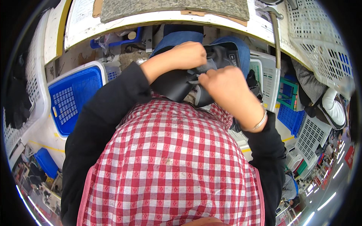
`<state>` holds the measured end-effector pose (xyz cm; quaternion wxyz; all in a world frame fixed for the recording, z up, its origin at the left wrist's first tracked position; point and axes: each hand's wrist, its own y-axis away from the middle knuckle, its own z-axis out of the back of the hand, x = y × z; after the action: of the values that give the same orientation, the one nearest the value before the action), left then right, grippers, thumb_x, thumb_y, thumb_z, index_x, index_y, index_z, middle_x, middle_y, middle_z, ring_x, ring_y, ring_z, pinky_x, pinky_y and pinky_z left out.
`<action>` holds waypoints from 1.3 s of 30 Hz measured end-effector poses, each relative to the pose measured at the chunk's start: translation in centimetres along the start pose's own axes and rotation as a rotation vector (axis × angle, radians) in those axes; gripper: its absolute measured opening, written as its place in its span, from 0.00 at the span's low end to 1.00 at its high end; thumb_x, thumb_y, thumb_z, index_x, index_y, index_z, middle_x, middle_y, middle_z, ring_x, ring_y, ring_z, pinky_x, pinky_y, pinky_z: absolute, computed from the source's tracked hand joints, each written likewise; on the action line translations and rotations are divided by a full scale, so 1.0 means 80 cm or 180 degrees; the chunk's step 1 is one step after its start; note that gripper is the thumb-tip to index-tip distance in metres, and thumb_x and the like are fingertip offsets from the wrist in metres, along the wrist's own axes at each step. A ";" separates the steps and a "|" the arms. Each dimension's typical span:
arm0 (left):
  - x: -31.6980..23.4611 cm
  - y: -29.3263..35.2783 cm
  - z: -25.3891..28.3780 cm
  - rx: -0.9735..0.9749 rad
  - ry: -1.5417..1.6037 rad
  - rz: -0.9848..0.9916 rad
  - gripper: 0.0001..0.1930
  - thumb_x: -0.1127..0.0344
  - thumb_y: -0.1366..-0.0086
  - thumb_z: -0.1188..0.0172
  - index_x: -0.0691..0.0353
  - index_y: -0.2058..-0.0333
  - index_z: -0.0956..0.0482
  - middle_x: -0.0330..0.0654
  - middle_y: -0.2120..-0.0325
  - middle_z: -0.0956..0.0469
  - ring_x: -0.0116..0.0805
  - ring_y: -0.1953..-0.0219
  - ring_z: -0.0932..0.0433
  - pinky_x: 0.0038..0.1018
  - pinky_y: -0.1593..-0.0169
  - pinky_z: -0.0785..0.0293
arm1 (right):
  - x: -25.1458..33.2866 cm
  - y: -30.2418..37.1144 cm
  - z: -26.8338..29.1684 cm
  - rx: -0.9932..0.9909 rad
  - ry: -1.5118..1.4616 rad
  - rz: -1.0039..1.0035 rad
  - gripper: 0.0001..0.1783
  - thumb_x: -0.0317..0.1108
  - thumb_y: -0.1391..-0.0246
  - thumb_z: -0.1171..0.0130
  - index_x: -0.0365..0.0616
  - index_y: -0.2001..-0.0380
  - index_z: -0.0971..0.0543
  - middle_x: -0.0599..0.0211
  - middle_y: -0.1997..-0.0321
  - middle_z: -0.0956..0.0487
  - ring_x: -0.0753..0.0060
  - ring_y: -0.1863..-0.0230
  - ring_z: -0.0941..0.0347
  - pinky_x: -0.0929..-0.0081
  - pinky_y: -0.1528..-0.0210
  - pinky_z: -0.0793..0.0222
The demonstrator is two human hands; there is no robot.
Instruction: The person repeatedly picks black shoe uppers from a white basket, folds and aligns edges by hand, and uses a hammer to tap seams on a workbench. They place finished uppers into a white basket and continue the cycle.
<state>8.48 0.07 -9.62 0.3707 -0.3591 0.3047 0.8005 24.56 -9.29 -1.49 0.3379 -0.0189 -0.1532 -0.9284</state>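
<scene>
Two hands: left hand (pixel 187 55), right hand (pixel 224 87) grip one black piece (pixel 177 83).

Both hands closed on a black leather piece (pixel 177 84) at frame center, over the lap. Left hand (pixel 187 55) grips its top edge at 12 o'clock of the piece, right hand (pixel 226 88) pinches at 3 o'clock. Silver bracelet (pixel 260 122) on right wrist. Blue crate (pixel 73 98) at 9 o'clock, white basket (pixel 266 77) at 3. Red-checked apron (pixel 169 165) fills 6 o'clock.

Your hands meet over your lap on the shoe piece (pixel 188 81); a crate (pixel 73 98) sits left, a basket (pixel 266 75) right, the counter (pixel 169 17) ahead.
</scene>
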 end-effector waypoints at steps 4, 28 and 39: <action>0.003 -0.008 0.021 0.0651 0.1809 0.0813 0.18 0.54 0.32 0.37 0.66 0.71 0.16 0.40 0.75 0.18 0.31 0.77 0.24 0.31 0.67 0.24 | -0.005 0.011 -0.016 -0.1123 0.0101 -0.0150 0.04 0.35 0.57 0.36 0.53 0.74 0.16 0.77 0.75 0.23 0.68 0.64 0.23 0.67 0.58 0.32; 0.004 0.072 -0.009 -0.0555 0.2307 0.0414 0.10 0.67 0.28 0.37 0.67 0.54 0.14 0.35 0.70 0.17 0.23 0.68 0.21 0.23 0.60 0.23 | -0.025 0.010 -0.018 -0.1312 -0.1083 -0.0654 0.14 0.39 0.49 0.26 0.47 0.69 0.23 0.70 0.73 0.19 0.62 0.69 0.22 0.65 0.60 0.35; 0.017 0.079 -0.018 -0.0543 0.2452 0.0308 0.11 0.69 0.28 0.38 0.66 0.51 0.14 0.36 0.66 0.15 0.23 0.64 0.19 0.22 0.56 0.22 | -0.019 0.015 -0.017 -0.1180 -0.0985 -0.0926 0.15 0.40 0.49 0.26 0.46 0.70 0.24 0.68 0.73 0.18 0.60 0.69 0.22 0.65 0.62 0.35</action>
<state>3.19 -3.93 -10.14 0.1600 -0.6478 0.3705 0.6461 26.63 -9.62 -2.65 0.1645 -0.1996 -0.0317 -0.9655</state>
